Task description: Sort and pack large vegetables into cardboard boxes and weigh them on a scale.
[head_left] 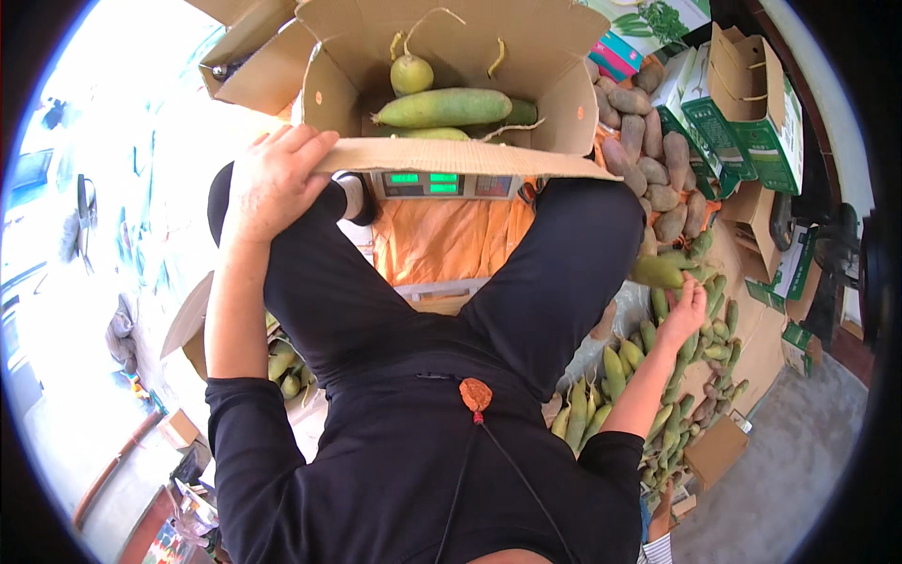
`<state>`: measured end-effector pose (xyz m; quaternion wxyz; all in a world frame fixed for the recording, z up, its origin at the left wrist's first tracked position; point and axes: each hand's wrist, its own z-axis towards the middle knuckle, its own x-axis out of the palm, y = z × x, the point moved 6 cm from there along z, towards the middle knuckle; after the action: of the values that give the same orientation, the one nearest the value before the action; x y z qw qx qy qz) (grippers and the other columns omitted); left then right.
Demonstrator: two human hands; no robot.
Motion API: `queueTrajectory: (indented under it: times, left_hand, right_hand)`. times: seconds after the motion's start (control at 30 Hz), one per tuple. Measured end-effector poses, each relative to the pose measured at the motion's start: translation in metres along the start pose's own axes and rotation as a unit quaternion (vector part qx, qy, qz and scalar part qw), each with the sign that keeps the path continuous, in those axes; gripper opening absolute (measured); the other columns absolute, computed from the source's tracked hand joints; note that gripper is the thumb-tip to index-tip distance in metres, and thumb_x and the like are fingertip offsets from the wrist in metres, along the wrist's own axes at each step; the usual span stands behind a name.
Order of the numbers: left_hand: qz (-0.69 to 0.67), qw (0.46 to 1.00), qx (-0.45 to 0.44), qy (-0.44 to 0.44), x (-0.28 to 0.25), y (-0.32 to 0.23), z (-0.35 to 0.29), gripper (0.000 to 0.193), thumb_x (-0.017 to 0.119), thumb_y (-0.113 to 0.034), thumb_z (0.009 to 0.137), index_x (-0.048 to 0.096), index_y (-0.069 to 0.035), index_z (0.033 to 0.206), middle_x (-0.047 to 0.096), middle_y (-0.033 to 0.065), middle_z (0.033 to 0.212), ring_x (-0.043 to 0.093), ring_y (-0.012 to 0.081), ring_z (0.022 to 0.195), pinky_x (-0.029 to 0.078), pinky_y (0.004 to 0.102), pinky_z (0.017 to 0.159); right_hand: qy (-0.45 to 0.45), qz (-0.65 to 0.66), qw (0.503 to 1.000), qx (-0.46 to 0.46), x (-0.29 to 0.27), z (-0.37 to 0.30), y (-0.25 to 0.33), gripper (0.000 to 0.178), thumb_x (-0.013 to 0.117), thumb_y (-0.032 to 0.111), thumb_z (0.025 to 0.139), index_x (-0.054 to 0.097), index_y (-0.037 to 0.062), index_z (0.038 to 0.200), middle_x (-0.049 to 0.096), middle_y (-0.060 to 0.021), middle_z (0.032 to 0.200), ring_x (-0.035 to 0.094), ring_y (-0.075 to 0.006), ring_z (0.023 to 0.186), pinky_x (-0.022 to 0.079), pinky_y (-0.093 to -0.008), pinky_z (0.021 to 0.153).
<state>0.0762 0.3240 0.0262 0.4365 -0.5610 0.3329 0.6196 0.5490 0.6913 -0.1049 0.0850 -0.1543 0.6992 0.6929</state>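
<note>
My left hand [277, 179] is closed over the near left edge of an open cardboard box [554, 113], fingers wrapped on its front flap [451, 156]. Inside the box lie several green radishes [442, 108], some with long thin root tails. Out to the right, my right hand [686, 310] grips a green radish [658, 272] by one end, just above a large heap of green radishes [676, 423]. Part of the held radish is near my right knee.
Below the box flap, a weighing scale [442, 184] shows green displays, with orange sheeting [451, 240] before it. Brownish-pink root vegetables [662, 169] are piled at the right. Green-and-white cartons [742, 122] stand beyond them. More radishes [285, 362] sit in a box by my left hip.
</note>
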Motion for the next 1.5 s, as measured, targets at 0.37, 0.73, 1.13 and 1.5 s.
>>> queueTrajectory:
  times: [0.37,0.73,1.13,1.5]
  left_hand:
    - [-0.215,0.969,-0.102,-0.065,-0.008,0.023,0.011,0.048,0.074,-0.016,0.071,0.061,-0.010,0.117,0.062,0.0087,0.100,0.060,0.0287,0.090,0.049,0.0382,0.078]
    - [-0.405,0.890,-0.187,0.088,0.013,0.085,0.020,0.109,0.085,-0.027,0.062,0.021,-0.014,0.149,0.040,0.0199,0.142,0.041,0.0334,0.130,0.035,0.0402,0.107]
    - [-0.649,0.708,-0.193,0.202,0.092,0.123,0.013,0.131,0.088,-0.041,0.060,-0.002,-0.011,0.151,0.029,0.0209,0.148,0.024,0.0314,0.140,0.021,0.0415,0.113]
    - [-0.448,0.858,-0.143,0.206,0.102,0.142,0.036,0.125,0.084,-0.051,0.062,0.006,-0.012,0.151,0.058,0.0157,0.110,0.054,0.0285,0.110,0.042,0.0405,0.096]
  right_hand:
    - [0.154,-0.102,0.979,0.088,0.057,0.043,-0.064,0.026,0.063,0.020,0.089,0.062,0.0077,0.112,0.066,-0.0005,0.099,0.061,-0.0094,0.085,0.046,-0.0229,0.061]
    - [0.480,-0.122,0.863,0.100,0.263,0.042,0.135,0.041,0.062,0.025,0.089,0.052,0.0097,0.126,0.063,-0.0030,0.109,0.058,-0.0116,0.098,0.049,-0.0295,0.074]
    - [0.515,-0.121,0.834,0.157,0.316,0.031,0.114,0.029,0.055,0.009,0.091,0.050,0.0056,0.120,0.062,-0.0060,0.103,0.062,-0.0177,0.090,0.054,-0.0344,0.070]
    - [0.472,-0.112,0.871,0.075,0.319,0.058,0.080,0.027,0.049,0.001,0.090,0.054,0.0020,0.116,0.061,-0.0064,0.097,0.057,-0.0164,0.085,0.047,-0.0306,0.080]
